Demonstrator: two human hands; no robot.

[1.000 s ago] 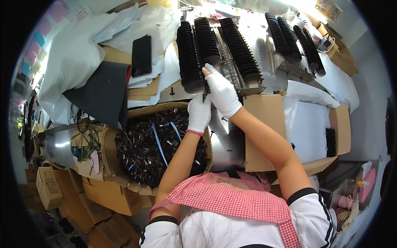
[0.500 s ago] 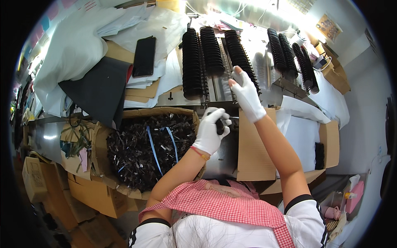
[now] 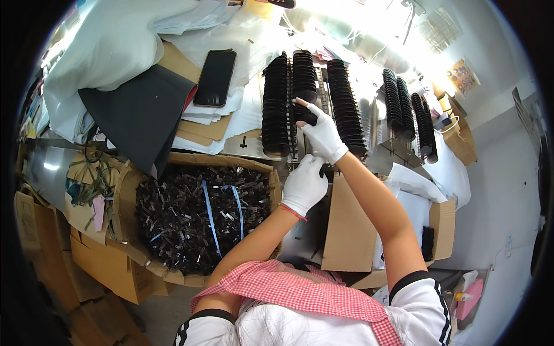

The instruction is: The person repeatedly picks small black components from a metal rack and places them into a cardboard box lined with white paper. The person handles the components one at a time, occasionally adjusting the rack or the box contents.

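White gloves with bare fingertips cover both hands. My right hand (image 3: 324,135) reaches the front end of the middle row of black discs (image 3: 304,78), its thumb and forefinger closed about a black disc (image 3: 306,117). Just below it, my left hand (image 3: 307,183) is curled with its back showing; a bit of black shows at its edge, but most of what it holds is hidden. A longer row of black discs (image 3: 276,109) stands to the left on a toothed metal rack (image 3: 292,124), and another row (image 3: 344,104) to the right.
A carton (image 3: 276,190) full of small black pieces with blue straps sits at the left. An open carton (image 3: 349,230) with white sheets stands at the right. A phone (image 3: 215,78) lies on papers at the back left. More disc rows (image 3: 392,101) stand at the back right.
My right hand has moved left and down to the middle row and closed about a disc. My left hand has turned its back up and moved slightly right and down. The view has shifted.
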